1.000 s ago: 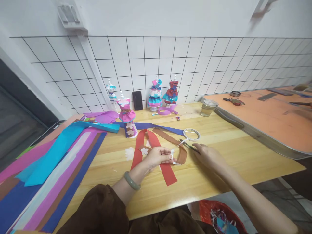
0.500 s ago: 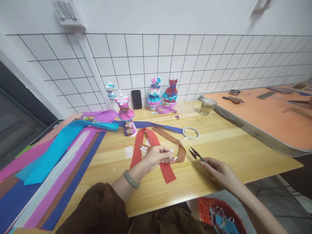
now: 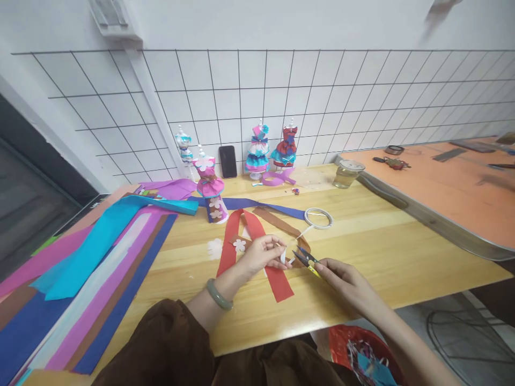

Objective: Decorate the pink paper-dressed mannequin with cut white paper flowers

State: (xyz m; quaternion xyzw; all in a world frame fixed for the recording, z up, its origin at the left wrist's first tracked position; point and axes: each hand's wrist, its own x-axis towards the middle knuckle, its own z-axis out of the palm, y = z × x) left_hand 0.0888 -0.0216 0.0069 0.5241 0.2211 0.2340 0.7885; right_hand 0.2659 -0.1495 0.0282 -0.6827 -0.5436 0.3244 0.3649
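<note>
My left hand (image 3: 265,253) pinches a small white strip (image 3: 283,254) over the red paper strip (image 3: 279,284). My right hand (image 3: 336,272) is closed round yellow-handled snips (image 3: 306,259), whose parted dark blades point left, close to my left fingertips. Behind the blades curls a brown strip (image 3: 277,221), partly covered. A roll of white tape (image 3: 318,219) lies beyond it, with a loose tail toward my hands. Left of my left hand are a white paper flower (image 3: 239,245) on a brown piece and a paler flower (image 3: 214,248) on the wood.
Long coloured strips (image 3: 100,279) cover the left side of the table. Small dressed forms (image 3: 210,179), a phone (image 3: 228,161) and a lidded cup (image 3: 348,174) stand toward the back. An orange table (image 3: 446,187) adjoins on the right; a red bin (image 3: 366,351) is below the edge.
My right hand has moved left with the snips, bringing the blades up to my left fingers. My left hand has barely moved and keeps its pinch. The view has shifted slightly.
</note>
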